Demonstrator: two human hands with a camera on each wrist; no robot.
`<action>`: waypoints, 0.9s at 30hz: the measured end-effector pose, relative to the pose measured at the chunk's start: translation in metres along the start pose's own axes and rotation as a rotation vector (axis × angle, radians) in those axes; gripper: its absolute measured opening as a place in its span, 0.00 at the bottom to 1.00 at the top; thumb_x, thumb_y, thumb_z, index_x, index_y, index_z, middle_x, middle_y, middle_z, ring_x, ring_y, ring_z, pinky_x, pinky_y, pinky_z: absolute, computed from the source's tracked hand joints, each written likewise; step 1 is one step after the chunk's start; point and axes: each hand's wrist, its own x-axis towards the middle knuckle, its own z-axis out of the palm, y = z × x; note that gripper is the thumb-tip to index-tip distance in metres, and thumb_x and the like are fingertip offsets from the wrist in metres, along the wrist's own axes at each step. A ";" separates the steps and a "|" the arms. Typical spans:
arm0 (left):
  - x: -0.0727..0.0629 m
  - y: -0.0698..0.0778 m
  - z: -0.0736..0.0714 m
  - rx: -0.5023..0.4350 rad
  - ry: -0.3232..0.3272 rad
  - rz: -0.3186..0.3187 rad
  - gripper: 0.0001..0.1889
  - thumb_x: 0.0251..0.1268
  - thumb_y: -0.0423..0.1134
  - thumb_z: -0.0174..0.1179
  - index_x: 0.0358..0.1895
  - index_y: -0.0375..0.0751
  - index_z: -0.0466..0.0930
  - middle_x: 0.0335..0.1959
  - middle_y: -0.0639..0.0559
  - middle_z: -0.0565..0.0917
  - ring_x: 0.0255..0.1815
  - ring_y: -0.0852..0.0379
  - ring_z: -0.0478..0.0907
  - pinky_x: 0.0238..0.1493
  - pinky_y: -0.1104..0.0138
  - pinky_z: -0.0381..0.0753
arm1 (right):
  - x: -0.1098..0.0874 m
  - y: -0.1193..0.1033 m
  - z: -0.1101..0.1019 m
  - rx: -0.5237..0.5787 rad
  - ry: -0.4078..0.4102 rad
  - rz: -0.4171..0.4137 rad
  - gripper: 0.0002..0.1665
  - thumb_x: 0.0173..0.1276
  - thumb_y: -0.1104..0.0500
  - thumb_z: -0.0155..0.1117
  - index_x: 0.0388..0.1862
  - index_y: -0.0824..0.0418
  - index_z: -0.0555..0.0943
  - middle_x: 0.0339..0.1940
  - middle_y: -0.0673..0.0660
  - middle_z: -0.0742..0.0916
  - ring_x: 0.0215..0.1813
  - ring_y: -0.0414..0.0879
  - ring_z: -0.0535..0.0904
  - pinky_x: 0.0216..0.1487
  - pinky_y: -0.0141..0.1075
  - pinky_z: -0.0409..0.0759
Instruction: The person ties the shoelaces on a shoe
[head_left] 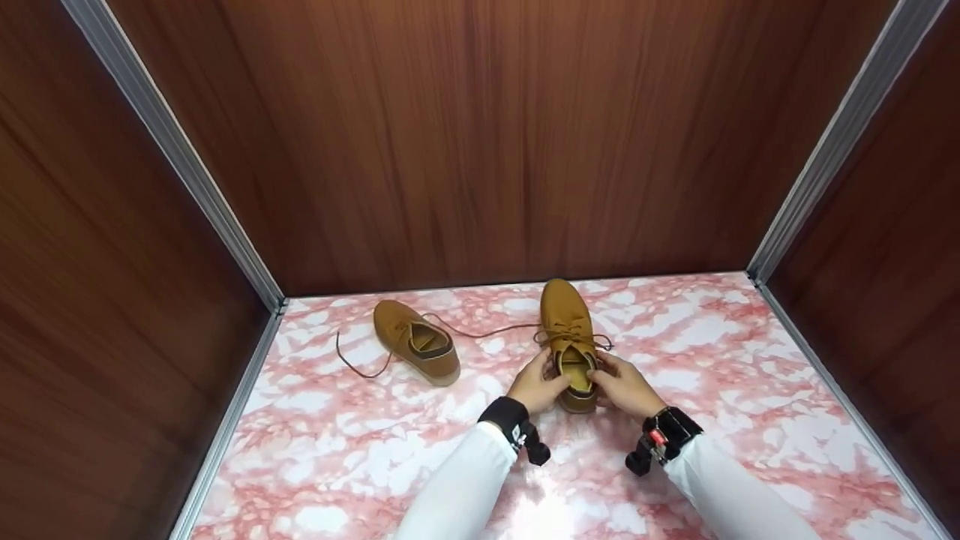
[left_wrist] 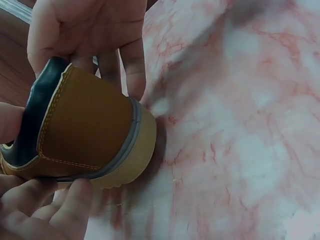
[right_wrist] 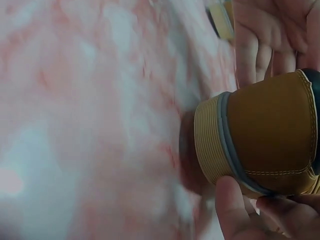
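Tan laced shoe [head_left: 568, 309] at back of marbled worktop [head_left: 697, 360], toe toward wooden wall [head_left: 510, 150]; left hand [head_left: 538, 385] and right hand [head_left: 628, 387], partly closed, pinch collar sides, thumbs inside. Second shoe [head_left: 415, 342] apart, leftward.

At your twelve o'clock, the reddish-brown wood-grained panel [head_left: 480, 150] looks smooth; grey metal-looking rails [head_left: 161, 127] edge it at ten and two. The tan lace-up shoe [head_left: 566, 304] nearest you looks matt and leathery, its cream sole [right_wrist: 207, 137] finely ribbed. The pink-and-white marbled surface [head_left: 810, 442] is smooth and glossy.
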 end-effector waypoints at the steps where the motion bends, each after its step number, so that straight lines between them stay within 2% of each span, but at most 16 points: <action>1: 0.003 0.000 0.002 -0.010 0.000 -0.002 0.41 0.72 0.41 0.63 0.82 0.32 0.55 0.77 0.33 0.71 0.78 0.42 0.71 0.80 0.55 0.69 | 0.003 0.001 -0.002 -0.015 0.013 0.001 0.39 0.79 0.57 0.56 0.84 0.66 0.58 0.72 0.74 0.77 0.49 0.50 0.87 0.49 0.43 0.89; 4: 0.010 0.000 0.009 -0.046 -0.003 -0.009 0.42 0.72 0.39 0.61 0.83 0.31 0.52 0.79 0.32 0.67 0.80 0.42 0.67 0.81 0.55 0.66 | 0.012 0.003 -0.005 -0.043 0.033 0.006 0.39 0.79 0.57 0.55 0.84 0.65 0.57 0.71 0.73 0.78 0.37 0.45 0.83 0.42 0.42 0.87; 7: 0.016 -0.001 0.015 -0.104 -0.011 -0.005 0.41 0.72 0.35 0.59 0.83 0.30 0.49 0.81 0.32 0.64 0.82 0.42 0.64 0.83 0.56 0.63 | 0.020 0.005 -0.007 -0.087 0.034 0.003 0.40 0.78 0.58 0.53 0.84 0.66 0.56 0.72 0.75 0.76 0.31 0.46 0.82 0.38 0.43 0.87; 10: 0.022 -0.001 0.020 -0.131 -0.016 0.004 0.40 0.73 0.34 0.57 0.83 0.31 0.49 0.81 0.33 0.63 0.83 0.42 0.62 0.84 0.55 0.60 | 0.027 0.005 -0.009 -0.147 0.043 0.003 0.39 0.78 0.56 0.51 0.83 0.67 0.58 0.73 0.75 0.76 0.40 0.49 0.85 0.44 0.44 0.88; 14: 0.026 0.000 0.023 -0.097 0.003 0.001 0.36 0.79 0.38 0.53 0.83 0.34 0.51 0.81 0.35 0.65 0.83 0.41 0.61 0.85 0.53 0.59 | 0.034 0.003 -0.010 -0.208 0.031 0.000 0.37 0.80 0.54 0.48 0.81 0.69 0.61 0.72 0.74 0.78 0.57 0.54 0.83 0.60 0.46 0.84; 20: 0.026 0.004 0.023 0.012 0.043 -0.027 0.32 0.85 0.43 0.45 0.84 0.35 0.51 0.81 0.34 0.65 0.82 0.38 0.62 0.84 0.50 0.60 | 0.040 -0.005 -0.006 -0.246 0.047 -0.003 0.34 0.84 0.53 0.46 0.81 0.69 0.63 0.73 0.75 0.76 0.66 0.63 0.79 0.69 0.55 0.78; 23: 0.025 0.005 0.023 0.048 0.059 -0.030 0.31 0.85 0.44 0.44 0.84 0.37 0.52 0.79 0.34 0.68 0.80 0.37 0.66 0.83 0.49 0.63 | 0.041 -0.007 -0.002 -0.266 0.067 0.008 0.34 0.85 0.52 0.44 0.81 0.70 0.62 0.75 0.74 0.74 0.69 0.63 0.77 0.67 0.52 0.79; 25: 0.025 0.006 0.024 0.072 0.077 -0.030 0.30 0.85 0.44 0.44 0.83 0.37 0.54 0.78 0.34 0.70 0.79 0.37 0.69 0.81 0.49 0.66 | 0.040 -0.007 -0.001 -0.257 0.077 0.030 0.34 0.85 0.52 0.44 0.81 0.69 0.63 0.75 0.74 0.74 0.69 0.64 0.78 0.61 0.51 0.84; 27: 0.024 0.008 0.026 0.098 0.090 -0.038 0.29 0.86 0.44 0.44 0.82 0.38 0.56 0.76 0.34 0.72 0.77 0.37 0.71 0.80 0.49 0.68 | 0.040 -0.007 -0.001 -0.257 0.086 0.042 0.34 0.84 0.52 0.44 0.80 0.70 0.63 0.74 0.75 0.75 0.63 0.64 0.81 0.50 0.50 0.88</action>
